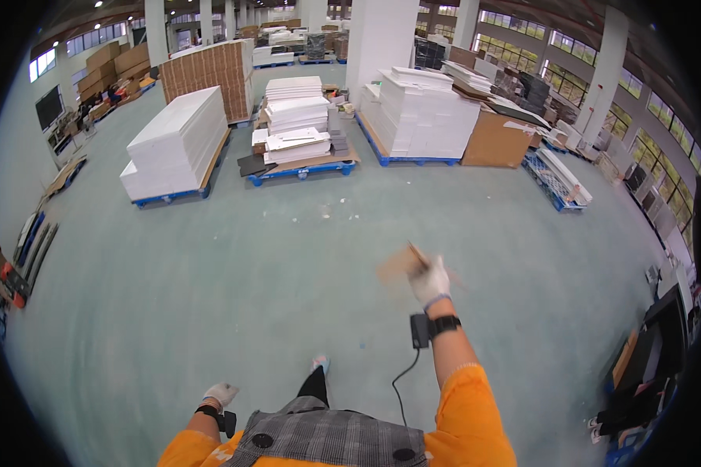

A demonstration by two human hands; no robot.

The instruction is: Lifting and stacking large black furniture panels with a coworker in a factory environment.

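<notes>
My right hand (pixel 430 282), in a white glove, is stretched out ahead of me over the floor. Its fingers are closed on a brown flat piece (pixel 397 265) that looks like cardboard; motion blurs its outline. Low on the left, my left hand (pixel 222 393), also gloved, hangs beside my body, with no object visible in it. Its fingers are too small and partly turned away to judge. Black devices are strapped to both wrists, and a cable runs down from the right one.
Ahead, blue pallets carry white board stacks (pixel 175 140), uneven white sheets (pixel 296 117) and a big white pile (pixel 420 117) beside a brown carton (pixel 498 140). A low pallet (pixel 553 183) holds long white strips. White scraps (pixel 325 214) dot the green floor (pixel 210 272). Dark clutter (pixel 646 373) stands right.
</notes>
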